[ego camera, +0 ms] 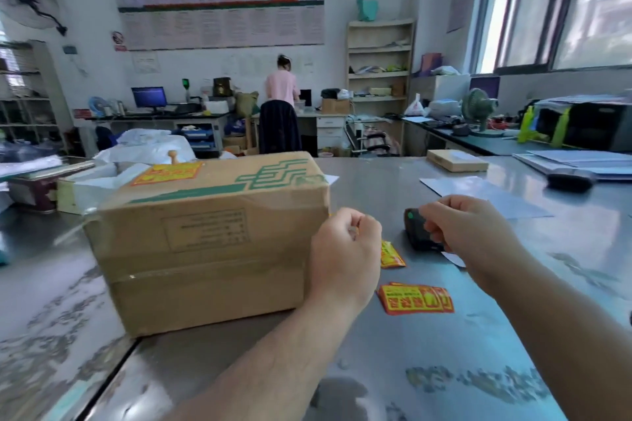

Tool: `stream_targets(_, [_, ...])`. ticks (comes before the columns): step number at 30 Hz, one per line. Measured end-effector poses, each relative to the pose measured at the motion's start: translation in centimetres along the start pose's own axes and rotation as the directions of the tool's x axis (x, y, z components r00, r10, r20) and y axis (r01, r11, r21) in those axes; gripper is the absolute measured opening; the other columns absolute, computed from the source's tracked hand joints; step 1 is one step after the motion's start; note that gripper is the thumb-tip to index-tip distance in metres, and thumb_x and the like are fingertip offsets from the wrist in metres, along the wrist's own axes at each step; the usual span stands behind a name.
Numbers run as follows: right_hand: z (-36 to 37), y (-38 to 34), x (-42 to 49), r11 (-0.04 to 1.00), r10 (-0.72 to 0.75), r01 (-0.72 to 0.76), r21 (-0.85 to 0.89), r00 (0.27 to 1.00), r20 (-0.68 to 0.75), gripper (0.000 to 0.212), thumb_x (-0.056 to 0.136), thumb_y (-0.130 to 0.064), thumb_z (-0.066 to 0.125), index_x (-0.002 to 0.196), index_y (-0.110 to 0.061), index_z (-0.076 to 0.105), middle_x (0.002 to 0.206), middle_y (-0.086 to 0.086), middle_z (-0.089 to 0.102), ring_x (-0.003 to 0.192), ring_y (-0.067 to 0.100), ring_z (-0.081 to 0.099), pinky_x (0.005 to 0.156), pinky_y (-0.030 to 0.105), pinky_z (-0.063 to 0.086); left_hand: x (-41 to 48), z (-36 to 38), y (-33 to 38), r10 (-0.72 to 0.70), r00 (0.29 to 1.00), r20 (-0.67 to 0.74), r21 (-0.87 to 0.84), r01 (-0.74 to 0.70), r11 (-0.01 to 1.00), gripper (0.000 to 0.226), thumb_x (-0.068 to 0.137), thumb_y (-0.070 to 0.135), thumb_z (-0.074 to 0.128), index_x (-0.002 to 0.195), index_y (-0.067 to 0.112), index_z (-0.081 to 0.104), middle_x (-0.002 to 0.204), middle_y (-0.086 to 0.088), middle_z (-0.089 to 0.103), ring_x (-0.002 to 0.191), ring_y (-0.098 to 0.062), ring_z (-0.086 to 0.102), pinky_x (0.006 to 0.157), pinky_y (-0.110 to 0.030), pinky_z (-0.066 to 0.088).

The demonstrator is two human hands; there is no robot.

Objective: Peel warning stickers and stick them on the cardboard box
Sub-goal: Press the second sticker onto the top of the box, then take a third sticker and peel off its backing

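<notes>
A taped cardboard box (pixel 205 236) with green print stands on the metal table, with one red-and-yellow warning sticker (pixel 167 173) stuck on its top near the far left. My left hand (pixel 345 249) hovers at the box's right end, fingers curled around another warning sticker (pixel 391 255) whose lower part shows beside the hand. A small stack of warning stickers (pixel 415 299) lies on the table below my hands. To the right, my right hand (pixel 468 232) has its fingers pinched together, with nothing visible in them, just in front of a black device (pixel 419 232).
A white scrap (pixel 453 258) lies under my right wrist. White paper sheets (pixel 485 196), a flat wooden block (pixel 456 160) and a black mouse (pixel 569 179) sit further right. Boxes and bags (pixel 78 188) crowd the table's left. A person (pixel 282 85) stands at a far desk.
</notes>
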State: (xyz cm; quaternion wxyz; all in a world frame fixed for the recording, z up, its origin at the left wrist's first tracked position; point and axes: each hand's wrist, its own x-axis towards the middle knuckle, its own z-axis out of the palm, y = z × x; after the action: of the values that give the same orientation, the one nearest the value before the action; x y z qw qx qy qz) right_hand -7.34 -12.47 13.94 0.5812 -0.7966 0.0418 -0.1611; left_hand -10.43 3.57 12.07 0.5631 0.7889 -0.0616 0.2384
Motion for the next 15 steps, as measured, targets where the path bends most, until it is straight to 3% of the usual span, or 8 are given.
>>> stream_targets(4, [-0.7,4.0,1.4,0.999,0.048,-0.048,-0.020,0.999,-0.001,0.019,0.080,-0.019,0.064,0.062,-0.013,0.063,0.062,0.010,0.060,0.058,0.022,0.047,0.057,0.032,0.036,0.2,3.7,-2.2,-0.068,0.997,0.039,0.016,0.068,0.998,0.022,0.093,0.029,0.049,0.072,0.022,0.053,0.053,0.005,0.046,0.055,-0.015,0.043,0.053,-0.032,0.030])
stream_targets(9, [0.0,8.0,3.5,0.993,0.013,-0.009,-0.119,0.999,0.033,0.017,0.082,-0.020,0.063,0.066,-0.016,0.066,0.062,0.003,0.062,0.060,0.021,0.055,0.060,0.035,0.044,1.8,6.9,-4.1,-0.131,0.985,0.109,0.113,0.119,0.986,0.018,0.095,0.032,0.046,0.082,0.024,0.056,0.068,0.005,0.057,0.065,-0.013,0.053,0.052,-0.029,0.032])
stream_targets(11, [0.4,9.8,4.2,0.980,-0.051,0.060,-0.189,0.998,0.048,0.013,0.084,-0.023,0.065,0.072,-0.019,0.068,0.063,-0.003,0.063,0.060,0.016,0.057,0.062,0.031,0.046,2.5,7.9,-5.5,-0.104,0.991,0.090,0.152,0.089,0.984,0.019,0.096,0.034,0.045,0.082,0.026,0.055,0.070,0.005,0.059,0.068,-0.014,0.056,0.052,-0.029,0.034])
stream_targets(15, [0.8,13.0,4.5,0.908,-0.143,0.190,-0.372,0.978,0.151,0.010,0.084,-0.035,0.069,0.080,-0.025,0.068,0.067,-0.009,0.062,0.062,0.008,0.055,0.055,0.019,0.039,3.1,8.6,-9.8,0.098,0.995,0.029,0.271,-0.102,0.957,0.017,0.093,0.033,0.046,0.081,0.025,0.054,0.065,0.008,0.057,0.070,-0.021,0.060,0.057,-0.035,0.042])
